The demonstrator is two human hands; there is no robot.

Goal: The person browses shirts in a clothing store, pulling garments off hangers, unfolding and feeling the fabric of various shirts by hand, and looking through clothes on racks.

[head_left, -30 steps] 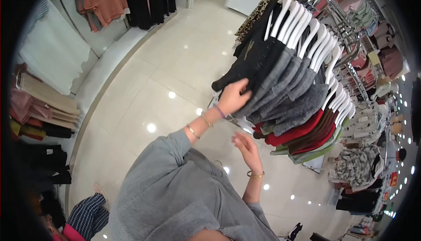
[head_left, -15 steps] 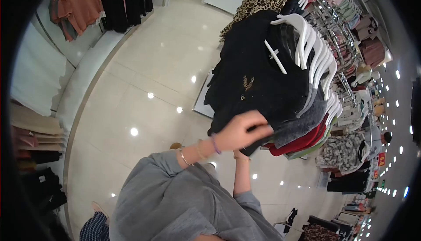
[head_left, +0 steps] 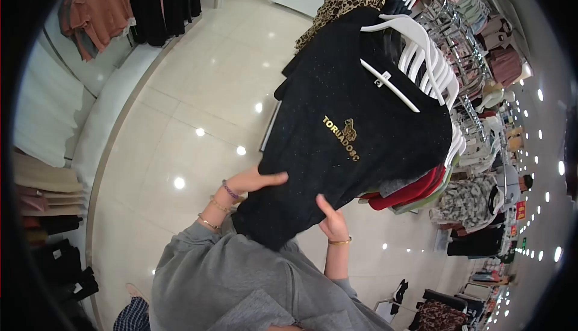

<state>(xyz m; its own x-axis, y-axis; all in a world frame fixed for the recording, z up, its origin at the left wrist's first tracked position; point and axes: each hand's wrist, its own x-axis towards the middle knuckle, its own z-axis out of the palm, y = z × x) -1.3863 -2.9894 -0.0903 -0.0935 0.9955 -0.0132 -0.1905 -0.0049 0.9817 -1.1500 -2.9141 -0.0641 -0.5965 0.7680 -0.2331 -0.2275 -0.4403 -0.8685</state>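
A black T-shirt point(head_left: 313, 162) with gold lettering and a small gold figure on its chest hangs from a white hanger point(head_left: 415, 30) at the front of a row of garments. My left hand point(head_left: 256, 180) grips the shirt's left edge, thumb on the front and fingers hidden behind the cloth. On the opposite edge, my right hand point(head_left: 333, 221) holds the fabric with its thumb up and its fingers largely out of sight. Between them the shirt is drawn out towards my body, its hem hanging down near my grey top.
Behind the T-shirt hang red garments point(head_left: 400, 192) and a leopard-print garment point(head_left: 352, 6) on the same side. Folded clothes point(head_left: 48, 186) lie at the left, below a white cloth point(head_left: 45, 99). Another person's checked trouser leg point(head_left: 132, 316) shows at lower left.
My left hand has moved left from across the shirt's front to its edge. The shirt has been spread and pulled towards me, so the full gold lettering shows. My right hand has come into view.
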